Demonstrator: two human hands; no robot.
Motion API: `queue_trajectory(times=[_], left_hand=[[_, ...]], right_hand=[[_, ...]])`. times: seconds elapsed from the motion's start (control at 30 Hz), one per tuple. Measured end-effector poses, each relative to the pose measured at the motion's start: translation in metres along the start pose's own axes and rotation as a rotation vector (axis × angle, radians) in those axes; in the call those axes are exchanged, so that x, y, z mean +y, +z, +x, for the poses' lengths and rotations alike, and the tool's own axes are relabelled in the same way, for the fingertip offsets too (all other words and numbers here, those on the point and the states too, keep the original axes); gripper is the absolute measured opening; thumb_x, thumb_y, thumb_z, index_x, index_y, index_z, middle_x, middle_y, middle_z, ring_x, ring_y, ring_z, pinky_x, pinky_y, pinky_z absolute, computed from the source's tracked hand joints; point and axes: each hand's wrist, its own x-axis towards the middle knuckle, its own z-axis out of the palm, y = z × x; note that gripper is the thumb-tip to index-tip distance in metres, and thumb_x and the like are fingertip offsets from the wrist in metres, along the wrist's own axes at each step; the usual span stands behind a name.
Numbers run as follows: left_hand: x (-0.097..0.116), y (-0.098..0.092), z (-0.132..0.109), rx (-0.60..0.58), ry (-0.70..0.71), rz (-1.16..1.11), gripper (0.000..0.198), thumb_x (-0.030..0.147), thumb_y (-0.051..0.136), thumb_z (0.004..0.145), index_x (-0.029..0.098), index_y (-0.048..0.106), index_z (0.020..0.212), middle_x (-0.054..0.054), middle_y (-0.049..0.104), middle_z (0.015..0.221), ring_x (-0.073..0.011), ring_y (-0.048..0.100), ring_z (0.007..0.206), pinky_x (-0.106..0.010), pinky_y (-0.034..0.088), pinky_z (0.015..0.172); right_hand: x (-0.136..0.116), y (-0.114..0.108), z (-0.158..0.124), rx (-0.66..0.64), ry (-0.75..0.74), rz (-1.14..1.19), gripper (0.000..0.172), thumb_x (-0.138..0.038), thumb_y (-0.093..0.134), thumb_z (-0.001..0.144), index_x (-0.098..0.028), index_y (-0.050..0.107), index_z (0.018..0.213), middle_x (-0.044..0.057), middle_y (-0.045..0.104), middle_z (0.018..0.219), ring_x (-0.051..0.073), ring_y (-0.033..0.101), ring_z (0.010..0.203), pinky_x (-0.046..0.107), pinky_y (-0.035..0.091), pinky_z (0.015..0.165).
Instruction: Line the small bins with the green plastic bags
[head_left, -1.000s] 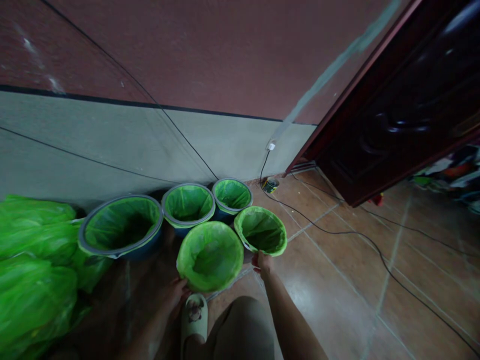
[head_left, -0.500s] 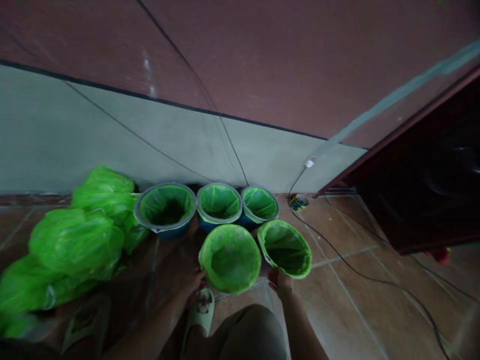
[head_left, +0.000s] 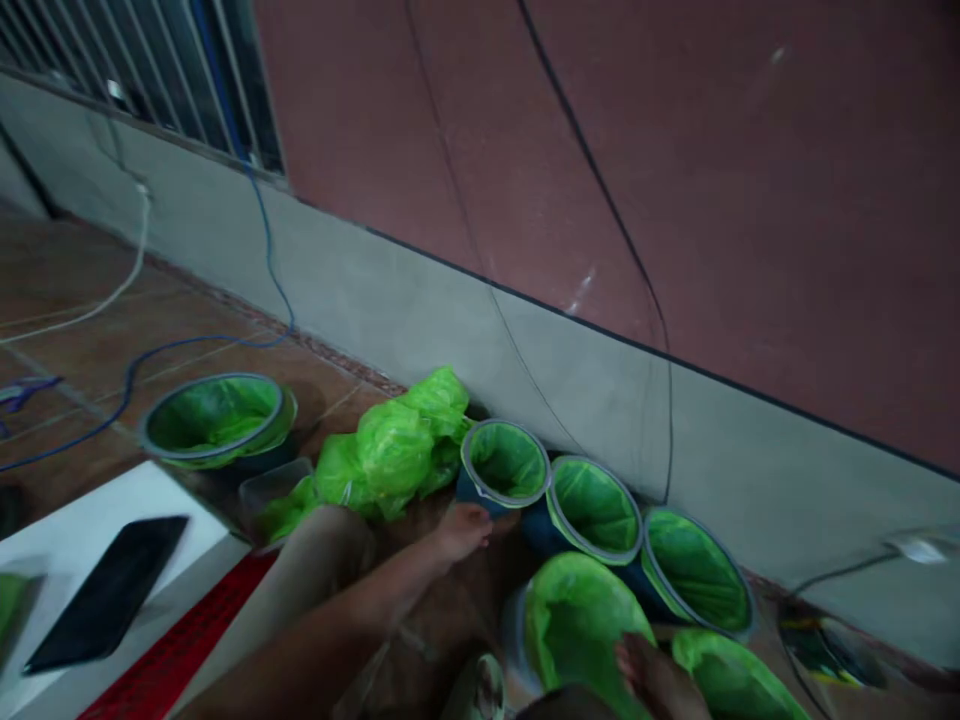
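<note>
**Left hand out to the wall bin, right hand on the near one**

Your left hand (head_left: 463, 530) is stretched out low over the floor (head_left: 90, 340), fingers loose and slightly spread, holding nothing; its tips lie just short of, or barely against, the base of the first wall bin (head_left: 504, 465). The blur makes actual contact hard to call. Your right hand (head_left: 651, 678) sits at the bottom edge of the view, resting on the rim of the near bin (head_left: 577, 625); you can't tell from here whether it is gripping the green liner or only lying on it.

Three lined bins stand in a row against the wall: the first, a second (head_left: 594, 510) and a third (head_left: 694, 572), touching one another. The near bin and another (head_left: 731, 685) stand in front of that row, towards you. A pile of filled green bags (head_left: 390, 450) lies just left of the first wall bin, and a wider lined bin (head_left: 214, 420) stands well apart, further left along the floor. A white board with a dark phone (head_left: 105, 590) on it is at the lower left.

By the look of it, you are between bins: one steadied, the left arm reaching for the next. That reach calls for a firm hold on the rim ring, not the thin liner, which would slip or tear.
</note>
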Motion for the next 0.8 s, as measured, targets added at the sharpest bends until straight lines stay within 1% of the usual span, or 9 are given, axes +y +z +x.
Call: queue_trajectory(times=[0.1,0.2,0.27,0.37,0.47,0.53,0.6,0.73,0.8], left_hand=[[0.068,-0.068,-0.024,0.126,0.184,-0.044,0.020,0.024,0.077,0.073,0.016,0.072,0.091,-0.002,0.071,0.073,-0.0153,0.065,0.068,-0.026,0.047,0.063],[0.104,-0.159,-0.050,0.316,0.264,-0.093,0.029,0.026,0.080,0.070,0.013,0.072,0.095,-0.008,0.074,0.083,-0.0174,0.066,0.073,-0.028,0.048,0.066],[0.109,-0.227,-0.063,0.477,0.275,-0.085,0.035,0.028,0.081,0.067,0.012,0.072,0.096,-0.006,0.074,0.081,-0.0174,0.065,0.071,-0.029,0.049,0.068],[0.103,-0.326,-0.080,0.786,0.234,0.010,0.040,0.030,0.080,0.067,0.008,0.073,0.100,-0.005,0.073,0.077,-0.0184,0.066,0.072,-0.030,0.051,0.073],[0.100,-0.409,-0.090,0.956,0.106,0.228,0.047,0.029,0.069,0.082,0.001,0.068,0.119,-0.014,0.077,0.097,-0.0202,0.070,0.084,-0.028,0.051,0.078],[0.101,-0.452,-0.092,0.993,-0.011,0.452,0.047,0.027,0.058,0.092,-0.004,0.062,0.127,-0.019,0.074,0.115,-0.0210,0.069,0.098,-0.027,0.050,0.084],[0.102,-0.486,-0.090,0.984,-0.072,0.558,0.046,0.027,0.052,0.098,-0.009,0.058,0.127,-0.022,0.069,0.126,-0.0243,0.065,0.111,-0.028,0.048,0.090],[0.095,-0.535,-0.073,0.976,-0.183,0.626,0.048,0.028,0.051,0.100,-0.017,0.056,0.115,-0.030,0.062,0.128,-0.0382,0.060,0.119,-0.037,0.048,0.092],[0.089,-0.554,-0.060,0.959,-0.201,0.660,0.045,0.026,0.053,0.100,-0.017,0.056,0.111,-0.028,0.064,0.123,-0.0411,0.061,0.115,-0.041,0.050,0.090]], right_hand=[[-0.075,0.078,-0.014,-0.116,-0.046,0.003,0.042,-0.048,0.079,0.061,-0.020,0.071,0.091,0.009,0.078,0.085,0.021,0.074,0.073,0.029,0.058,0.065],[-0.133,0.174,-0.039,-0.245,-0.158,-0.094,0.037,-0.041,0.079,0.068,-0.016,0.071,0.095,0.009,0.077,0.084,0.016,0.071,0.069,0.026,0.056,0.063],[-0.154,0.243,-0.058,-0.360,-0.209,-0.203,0.030,-0.038,0.076,0.075,-0.015,0.072,0.093,0.008,0.076,0.082,0.015,0.069,0.066,0.024,0.054,0.061],[-0.165,0.346,-0.085,-0.507,-0.264,-0.355,0.017,-0.031,0.069,0.084,-0.015,0.071,0.087,0.005,0.072,0.075,0.012,0.064,0.059,0.021,0.048,0.056],[-0.162,0.445,-0.106,-0.619,-0.379,-0.462,0.014,-0.026,0.063,0.087,-0.016,0.067,0.079,0.001,0.067,0.067,0.011,0.059,0.057,0.019,0.042,0.052],[-0.157,0.507,-0.115,-0.678,-0.418,-0.541,0.017,-0.023,0.057,0.090,-0.016,0.065,0.077,-0.001,0.063,0.065,0.011,0.056,0.056,0.019,0.041,0.052],[-0.152,0.564,-0.121,-0.716,-0.426,-0.565,0.017,-0.022,0.056,0.091,-0.016,0.066,0.078,-0.001,0.063,0.067,0.011,0.056,0.058,0.019,0.041,0.055],[-0.140,0.659,-0.124,-0.791,-0.484,-0.655,0.013,-0.022,0.058,0.090,-0.017,0.068,0.084,0.000,0.067,0.077,0.013,0.061,0.072,0.020,0.045,0.065],[-0.134,0.697,-0.122,-0.821,-0.507,-0.660,0.010,-0.024,0.061,0.090,-0.017,0.070,0.088,0.002,0.069,0.081,0.015,0.064,0.081,0.023,0.048,0.071]])
